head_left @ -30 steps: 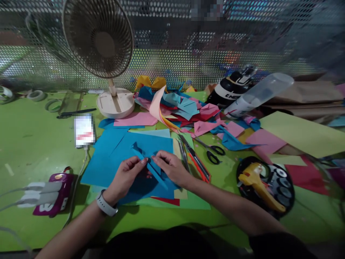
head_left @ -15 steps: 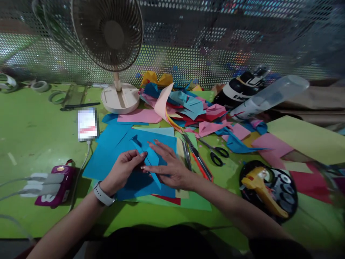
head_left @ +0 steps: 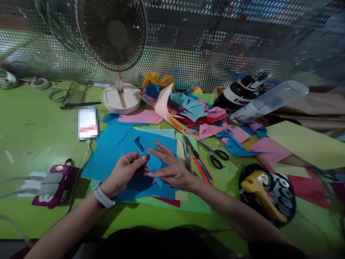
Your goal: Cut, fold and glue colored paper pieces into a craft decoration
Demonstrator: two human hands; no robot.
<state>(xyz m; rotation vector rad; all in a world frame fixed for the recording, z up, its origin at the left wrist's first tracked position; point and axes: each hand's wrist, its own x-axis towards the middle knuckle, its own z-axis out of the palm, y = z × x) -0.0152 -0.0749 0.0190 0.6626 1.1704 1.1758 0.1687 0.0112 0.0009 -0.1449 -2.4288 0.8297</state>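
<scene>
My left hand (head_left: 128, 168), with a pale watch strap at the wrist, pinches a narrow folded blue paper (head_left: 155, 162) between thumb and fingers near its left edge. My right hand (head_left: 174, 169) grips the same paper from the right side. Its upper fingers are stretched along the paper and a lower digit lies across it; part of its grip is hidden. The folded piece stands slanted, with a small bent flap at its upper end. Beneath both hands lie flat blue sheets (head_left: 107, 158) on top of other coloured paper.
Right of the sheets lie an orange cutter knife (head_left: 201, 165) and black-handled scissors (head_left: 217, 158). Folded paper pieces (head_left: 194, 108) are heaped behind. A fan (head_left: 121, 99), a phone (head_left: 87, 124), a purple power strip (head_left: 55, 183) and a round black tray (head_left: 242, 201) stand around.
The folded blue paper has tilted slightly, its upper flap now more raised and open. Both hands have shifted slightly right and keep their hold. The view has moved a little.
</scene>
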